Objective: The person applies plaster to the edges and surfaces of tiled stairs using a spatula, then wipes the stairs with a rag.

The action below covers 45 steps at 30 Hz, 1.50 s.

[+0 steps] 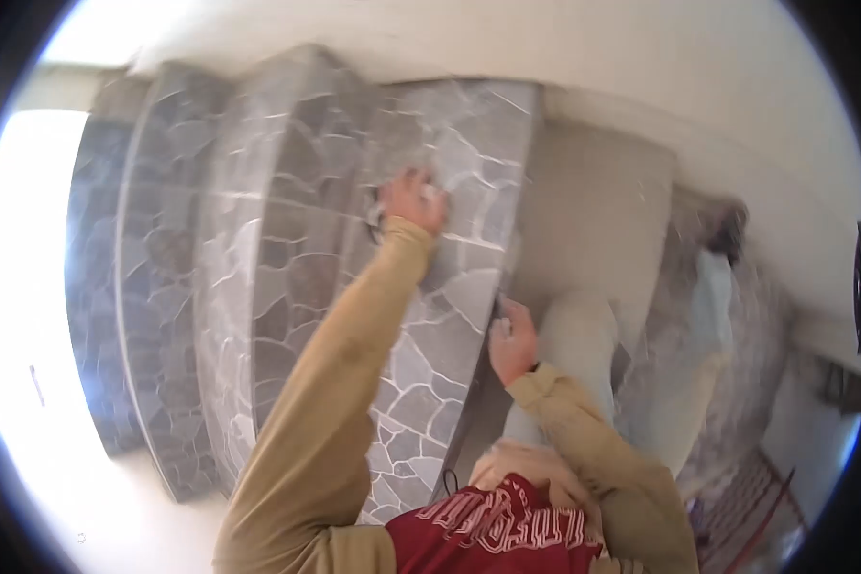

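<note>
Since that small white cloth bunched under the left hand on the far stone step looks soft and light, I'd pinch it anywhere, while the right hand curls on the step's edge.

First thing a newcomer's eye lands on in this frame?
The grey stone-patterned steps fill the centre and left, curved by the fisheye lens. The left hand presses something pale against the step surface, tan sleeve stretched up from below. The right hand rests at the step's edge, beside pale trouser legs on the right.
</note>
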Tool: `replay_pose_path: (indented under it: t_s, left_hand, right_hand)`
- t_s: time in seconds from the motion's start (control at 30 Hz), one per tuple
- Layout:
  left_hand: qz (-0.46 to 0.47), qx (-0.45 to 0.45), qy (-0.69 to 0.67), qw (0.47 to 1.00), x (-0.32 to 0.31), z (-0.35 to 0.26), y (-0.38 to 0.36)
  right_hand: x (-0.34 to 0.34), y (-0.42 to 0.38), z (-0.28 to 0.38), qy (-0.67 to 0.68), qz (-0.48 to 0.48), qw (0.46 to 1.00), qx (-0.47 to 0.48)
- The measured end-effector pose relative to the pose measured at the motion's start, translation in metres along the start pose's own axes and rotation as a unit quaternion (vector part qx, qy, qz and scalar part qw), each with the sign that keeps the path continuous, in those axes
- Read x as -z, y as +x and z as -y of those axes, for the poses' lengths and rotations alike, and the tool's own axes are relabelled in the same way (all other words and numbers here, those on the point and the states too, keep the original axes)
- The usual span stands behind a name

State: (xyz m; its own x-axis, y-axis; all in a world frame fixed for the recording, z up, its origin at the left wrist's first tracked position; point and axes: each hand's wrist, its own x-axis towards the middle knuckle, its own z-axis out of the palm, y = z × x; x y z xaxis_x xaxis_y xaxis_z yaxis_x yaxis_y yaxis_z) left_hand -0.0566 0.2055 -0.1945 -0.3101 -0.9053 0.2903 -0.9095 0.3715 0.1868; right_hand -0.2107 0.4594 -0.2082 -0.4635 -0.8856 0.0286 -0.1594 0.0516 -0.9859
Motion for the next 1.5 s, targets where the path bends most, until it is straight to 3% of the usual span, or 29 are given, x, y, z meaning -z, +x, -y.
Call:
replay_pose_path:
  t_s: [0.13, 0.2, 0.37, 0.47, 0.53, 0.6, 0.7, 0.83, 0.93, 1.0, 1.07, 1.13, 1.23, 1.33, 1.43, 1.5]
  left_hand:
    - [-0.014, -0.031, -0.022, 0.999, 0.005, -0.004, 0.002]
    - [0.0, -0.039, -0.024, 0.999, 0.006, -0.012, -0.001]
    - [-0.019, -0.044, -0.014, 0.999, 0.005, -0.011, 0.005]
    - [-0.007, -0.056, -0.001, 0.998, 0.008, -0.005, 0.003]
    - [-0.005, -0.046, 0.003, 0.999, 0.01, -0.013, 0.003]
    - [-0.01, -0.054, -0.008, 0.998, 0.012, -0.015, 0.003]
    - [-0.002, -0.033, -0.012, 0.999, 0.014, -0.018, 0.003]
    - [-0.009, -0.049, -0.018, 0.999, 0.006, -0.005, 0.005]
    - [-0.009, -0.044, -0.023, 0.999, 0.007, -0.007, 0.0]
    - [-0.009, -0.036, -0.032, 0.999, 0.007, -0.008, 0.003]
    - [-0.012, -0.039, -0.037, 0.998, 0.007, -0.01, -0.002]
    - [-0.023, -0.043, -0.02, 0.999, 0.005, -0.01, 0.002]
    - [-0.017, -0.048, -0.029, 0.998, 0.005, -0.008, 0.004]
    - [-0.015, -0.048, -0.036, 0.998, 0.007, -0.008, 0.004]
    - [-0.008, -0.036, -0.035, 0.999, 0.006, -0.01, 0.004]
    - [-0.008, -0.029, -0.04, 0.999, 0.01, -0.009, -0.001]
  right_hand:
    - [-0.019, 0.076, -0.052, -0.034, -0.032, 0.999, 0.015]
    - [-0.018, 0.127, -0.051, 0.021, -0.015, 0.999, -0.036]
    - [0.004, 0.011, -0.007, 0.055, 0.006, 0.998, -0.013]
    - [0.0, 0.045, -0.024, -0.008, -0.026, 0.997, 0.075]
    - [-0.021, 0.114, -0.053, 0.025, -0.049, 0.998, 0.013]
    - [-0.026, 0.177, -0.072, 0.031, -0.044, 0.999, 0.009]
    - [-0.009, 0.154, -0.032, 0.034, -0.01, 0.998, 0.044]
    - [0.021, 0.015, -0.003, 0.003, 0.057, 0.998, 0.036]
    - [0.003, 0.056, -0.029, -0.025, 0.063, 0.997, 0.033]
    - [-0.03, 0.136, -0.059, -0.004, -0.058, 0.996, 0.071]
    - [-0.029, 0.201, -0.067, 0.035, -0.061, 0.994, 0.079]
    - [-0.026, 0.171, -0.055, 0.021, -0.047, 0.997, 0.061]
    - [-0.006, 0.058, -0.023, 0.009, -0.008, 1.0, 0.011]
    - [0.006, 0.021, -0.02, -0.025, 0.048, 0.999, -0.001]
    - [-0.022, 0.112, -0.043, 0.029, -0.046, 0.998, 0.041]
    - [-0.025, 0.118, -0.048, 0.001, -0.039, 0.999, 0.035]
